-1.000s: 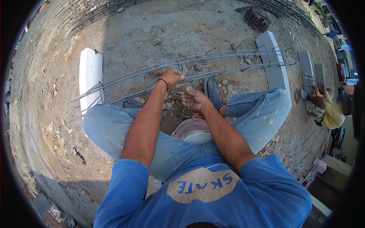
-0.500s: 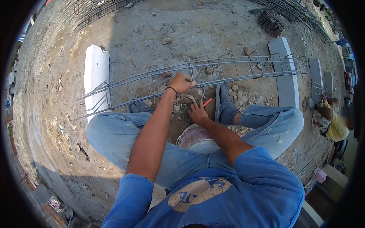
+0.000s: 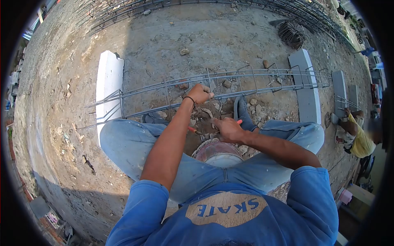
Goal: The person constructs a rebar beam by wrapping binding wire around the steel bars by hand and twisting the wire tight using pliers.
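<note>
My left hand (image 3: 200,94), with a dark band at its wrist, is closed at the near long bar of a rebar cage (image 3: 266,89). The cage has long steel bars and square stirrups. Nearer to me, my right hand (image 3: 230,129) is closed around a tool with a red handle (image 3: 240,121); its working end is hidden or too small to make out. Another red piece (image 3: 191,129) shows left of that hand, and I cannot tell whether it belongs to the same tool. Below the hands, a dusty bucket (image 3: 217,152) stands between my legs.
A white block (image 3: 109,82) and a grey block (image 3: 303,88) support the cage. Stones and rubble (image 3: 258,110) lie around my shoes. More rebar cages (image 3: 176,3) and a dark wire bundle (image 3: 291,33) lie farther back. A person in yellow (image 3: 361,137) crouches at the right.
My right hand has moved right and towards me, away from the cage, with the red-handled tool. My left hand stays at the cage bar. The view has shifted slightly.
</note>
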Available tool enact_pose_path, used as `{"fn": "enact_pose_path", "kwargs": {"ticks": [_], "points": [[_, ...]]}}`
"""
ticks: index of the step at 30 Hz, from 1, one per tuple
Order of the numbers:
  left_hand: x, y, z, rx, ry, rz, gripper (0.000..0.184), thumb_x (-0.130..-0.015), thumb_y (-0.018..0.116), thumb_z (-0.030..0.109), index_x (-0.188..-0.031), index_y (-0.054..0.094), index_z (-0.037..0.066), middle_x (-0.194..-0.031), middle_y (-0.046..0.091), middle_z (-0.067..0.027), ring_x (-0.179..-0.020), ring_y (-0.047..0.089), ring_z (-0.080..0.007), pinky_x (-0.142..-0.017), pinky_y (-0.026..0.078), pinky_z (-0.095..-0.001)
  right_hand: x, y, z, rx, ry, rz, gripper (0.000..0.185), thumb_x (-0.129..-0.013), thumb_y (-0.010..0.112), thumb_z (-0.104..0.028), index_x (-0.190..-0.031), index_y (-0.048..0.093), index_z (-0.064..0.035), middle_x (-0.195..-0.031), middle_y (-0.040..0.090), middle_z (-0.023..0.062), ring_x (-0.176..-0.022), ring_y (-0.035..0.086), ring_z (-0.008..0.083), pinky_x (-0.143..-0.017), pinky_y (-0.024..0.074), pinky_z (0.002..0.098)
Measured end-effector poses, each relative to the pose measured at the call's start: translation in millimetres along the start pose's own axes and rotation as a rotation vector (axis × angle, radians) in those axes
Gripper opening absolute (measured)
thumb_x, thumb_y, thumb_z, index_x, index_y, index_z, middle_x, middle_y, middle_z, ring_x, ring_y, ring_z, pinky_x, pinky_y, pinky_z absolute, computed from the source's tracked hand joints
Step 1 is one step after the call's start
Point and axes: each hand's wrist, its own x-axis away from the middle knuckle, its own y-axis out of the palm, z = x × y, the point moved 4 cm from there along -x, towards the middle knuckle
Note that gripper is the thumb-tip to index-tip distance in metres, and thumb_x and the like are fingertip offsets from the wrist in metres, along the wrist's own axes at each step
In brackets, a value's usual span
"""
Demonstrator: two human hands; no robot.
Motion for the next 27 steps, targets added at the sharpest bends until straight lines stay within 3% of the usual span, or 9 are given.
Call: {"fn": "enact_pose_path", "kwargs": {"ticks": [2, 7, 8, 11, 17, 19, 23, 24, 27], "points": [[2, 2, -1, 0.01, -0.02, -0.01, 0.026, -0.088, 0.073, 0.026, -0.088, 0.072, 0.001, -0.07, 0.064, -0.006, -0.057, 0.057, -0.014, -0.054, 0.046, -0.0329, 23, -15, 5, -0.147, -0.042, 0.07, 0.036, -0.085, 0.058, -0.01, -0.12, 0.056, 0.0007, -0.086, 0.07, 0.0222, -0.084, 0.069, 0.0378, -0.075, 0.0518, 0.0494], [-4, 3, -7, 0.016, -0.03, -0.001, 0.026, -0.088, 0.072, 0.025, -0.085, 0.072, 0.0, -0.075, 0.068, -0.0073, -0.058, 0.06, -0.0152, -0.057, 0.048, -0.0347, 67, -15, 13, -1.303, -0.056, -0.041, 0.042, -0.092, 0.063, -0.012, -0.13, 0.054, 0.0038, -0.088, 0.066, 0.0088, -0.085, 0.067, 0.0208, -0.076, 0.0563, 0.0411], [-5, 3, -6, 0.013, -0.02, -0.003, 0.026, -0.088, 0.072, 0.025, -0.085, 0.072, 0.0, -0.075, 0.068, -0.0073, -0.058, 0.06, -0.0152, -0.057, 0.048, -0.0347, 74, -9, 10, -1.462, -0.027, -0.092, 0.043, -0.093, 0.06, -0.009, -0.133, 0.051, 0.0036, -0.109, 0.066, 0.0135, -0.099, 0.067, 0.0261, -0.087, 0.0583, 0.0446], [-6, 4, -8, -0.01, -0.006, -0.004, 0.026, -0.088, 0.073, 0.026, -0.086, 0.072, 0.0, -0.078, 0.069, -0.0081, -0.059, 0.06, -0.0154, -0.058, 0.049, -0.035, 72, 18, 6, -1.774, 0.012, -0.046, 0.044, -0.095, 0.059, -0.008, -0.136, 0.048, 0.0018, -0.129, 0.058, 0.0188, -0.116, 0.061, 0.0299, -0.094, 0.0568, 0.0488], [-5, 4, -6, -0.015, -0.032, 0.015, 0.026, -0.089, 0.073, 0.026, -0.087, 0.072, 0.0, -0.08, 0.07, -0.0086, -0.06, 0.059, -0.0148, -0.058, 0.05, -0.0338, 39, 29, 14, -2.075, -0.017, -0.088, 0.039, -0.097, 0.053, -0.007, -0.134, 0.045, 0.0032, -0.138, 0.05, 0.0257, -0.124, 0.055, 0.0391, -0.099, 0.0475, 0.0637], [-4, 5, -6, -0.008, -0.025, 0.028, 0.026, -0.089, 0.073, 0.026, -0.086, 0.072, -0.001, -0.08, 0.07, -0.008, -0.059, 0.059, -0.0145, -0.059, 0.05, -0.0341, 24, 46, 35, -2.178, 0.331, 0.025, 0.031, -0.097, 0.053, -0.005, -0.127, 0.049, 0.0025, -0.133, 0.052, 0.0278, -0.121, 0.058, 0.0389, -0.096, 0.0493, 0.0647], [-3, 3, -2, -0.037, -0.03, 0.007, 0.026, -0.089, 0.073, 0.025, -0.087, 0.072, -0.001, -0.079, 0.069, -0.0073, -0.06, 0.058, -0.0142, -0.058, 0.05, -0.0342, 17, 59, 49, -1.852, 0.425, 0.069, 0.025, -0.092, 0.054, 0.004, -0.117, 0.053, 0.0034, -0.116, 0.063, 0.0251, -0.107, 0.065, 0.0366, -0.093, 0.0548, 0.0566], [-4, 4, -3, -0.024, -0.022, 0.003, 0.026, -0.089, 0.073, 0.025, -0.087, 0.072, -0.001, -0.078, 0.069, -0.0069, -0.059, 0.058, -0.0143, -0.058, 0.05, -0.0342, 15, 65, 50, -1.9, 0.435, 0.102, 0.026, -0.09, 0.058, 0.004, -0.116, 0.055, 0.0035, -0.106, 0.068, 0.0221, -0.097, 0.069, 0.0306, -0.088, 0.0581, 0.0444], [-8, 5, -7, -0.017, -0.02, 0.005, 0.026, -0.088, 0.073, 0.025, -0.086, 0.072, -0.001, -0.077, 0.068, -0.0063, -0.059, 0.058, -0.0146, -0.057, 0.049, -0.0339, 13, 73, 51, -1.88, 0.381, 0.042, 0.024, -0.092, 0.059, 0.0, -0.115, 0.058, 0.003, -0.099, 0.07, 0.0194, -0.088, 0.069, 0.024, -0.081, 0.0587, 0.0348]]}}
